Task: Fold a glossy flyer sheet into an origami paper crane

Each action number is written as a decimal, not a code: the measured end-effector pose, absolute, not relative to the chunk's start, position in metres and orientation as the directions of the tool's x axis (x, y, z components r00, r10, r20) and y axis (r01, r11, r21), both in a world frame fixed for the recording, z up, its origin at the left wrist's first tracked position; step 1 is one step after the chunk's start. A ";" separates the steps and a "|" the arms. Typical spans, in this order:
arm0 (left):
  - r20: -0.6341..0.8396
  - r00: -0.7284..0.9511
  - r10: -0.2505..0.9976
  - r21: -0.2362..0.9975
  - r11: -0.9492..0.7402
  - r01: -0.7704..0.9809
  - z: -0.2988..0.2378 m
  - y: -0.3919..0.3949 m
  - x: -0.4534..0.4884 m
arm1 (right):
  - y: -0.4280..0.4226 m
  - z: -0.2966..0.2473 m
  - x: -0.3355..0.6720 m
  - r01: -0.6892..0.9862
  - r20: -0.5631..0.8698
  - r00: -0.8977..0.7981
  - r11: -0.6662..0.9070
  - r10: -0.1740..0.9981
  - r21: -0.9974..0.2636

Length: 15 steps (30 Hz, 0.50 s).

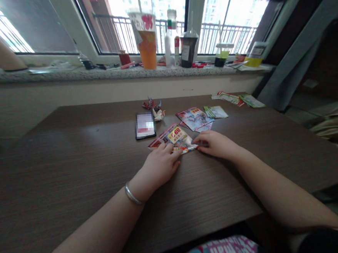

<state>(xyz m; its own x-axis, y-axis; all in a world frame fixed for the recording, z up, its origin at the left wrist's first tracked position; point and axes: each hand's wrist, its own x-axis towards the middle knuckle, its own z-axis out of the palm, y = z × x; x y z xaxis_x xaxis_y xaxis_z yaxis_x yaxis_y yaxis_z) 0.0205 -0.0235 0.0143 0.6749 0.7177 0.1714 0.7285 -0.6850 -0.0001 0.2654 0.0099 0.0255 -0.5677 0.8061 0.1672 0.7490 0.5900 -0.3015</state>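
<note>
Phone [145,125] lay flat on desk [59,169], screen up, just left of work, within glance. Small folded paper pieces [153,106] sat behind phone, set out of way. Left hand [160,166], bracelet at wrist, pressed flat, fingers together, on near left part of printed flyer [174,137], pinning it to desk. Right hand [213,143] pinched flyer's right edge, fingertips closed on paper, seemingly holding fold. More flyers [195,117] lay beyond, near, ready to reach. Drink cups [146,41] stood on windowsill, well apart.

Bare table [59,169] lies left; a phone [145,125] and leaflets [194,118] crowd ahead.
</note>
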 end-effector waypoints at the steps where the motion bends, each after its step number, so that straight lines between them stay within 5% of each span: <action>1: 0.174 0.679 0.713 0.001 -0.690 0.724 0.014 -0.023 0.020 | 0.008 0.024 0.261 0.719 0.179 -0.602 0.626 0.778 -0.302; 15: 0.258 0.680 0.687 0.065 -0.714 0.697 0.009 -0.019 0.018 | 0.005 0.014 0.245 0.775 0.212 -0.590 0.620 0.779 -0.122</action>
<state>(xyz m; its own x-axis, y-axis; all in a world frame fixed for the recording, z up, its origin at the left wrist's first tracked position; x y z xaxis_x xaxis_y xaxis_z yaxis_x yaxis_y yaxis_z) 0.0177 -0.0192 0.0090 0.6796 0.6869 0.2575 0.6972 -0.7140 0.0647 0.2455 0.0052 0.0137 -0.5903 0.7788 0.2123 0.7748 0.6204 -0.1215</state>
